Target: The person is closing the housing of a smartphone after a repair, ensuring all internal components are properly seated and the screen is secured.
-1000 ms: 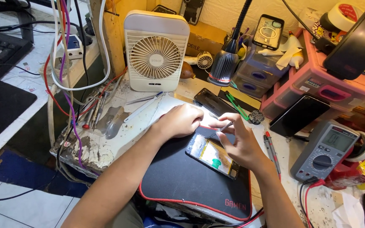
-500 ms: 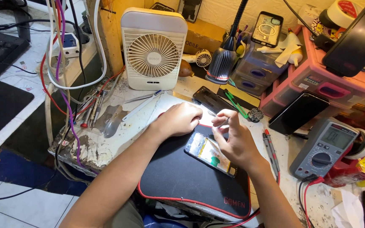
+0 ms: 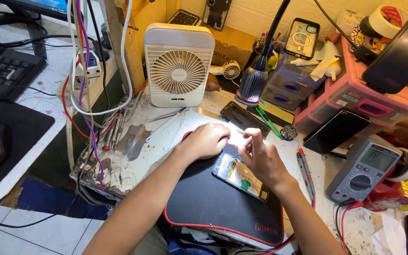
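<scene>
A cluttered repair desk point(image 3: 119, 172) with a scuffed, stained top fills the view, and a black mat with a red edge point(image 3: 213, 208) lies on it at the near side. On the mat lies an opened phone point(image 3: 239, 174), its insides showing, tilted across the mat's upper right part. The left hand point(image 3: 207, 140) rests curled, fingers drawn together, on the mat's far edge just left of the phone's top end; what it grips, if anything, cannot be told. The right hand point(image 3: 260, 158) hovers over the phone's upper end with fingers pinched on a thin tool point(image 3: 243, 143) whose tip is hard to make out. Just behind the hands lies a dark phone point(image 3: 244, 118), under a gooseneck lamp point(image 3: 252, 85). A white desk fan point(image 3: 178, 66) stands further back. To the right lie red probes point(image 3: 306, 170) and a grey multimeter point(image 3: 364, 170); pink drawers point(image 3: 360, 94) stand behind. Tweezers and screwdrivers point(image 3: 119, 130) lie at the left beside hanging cables point(image 3: 83, 61).
</scene>
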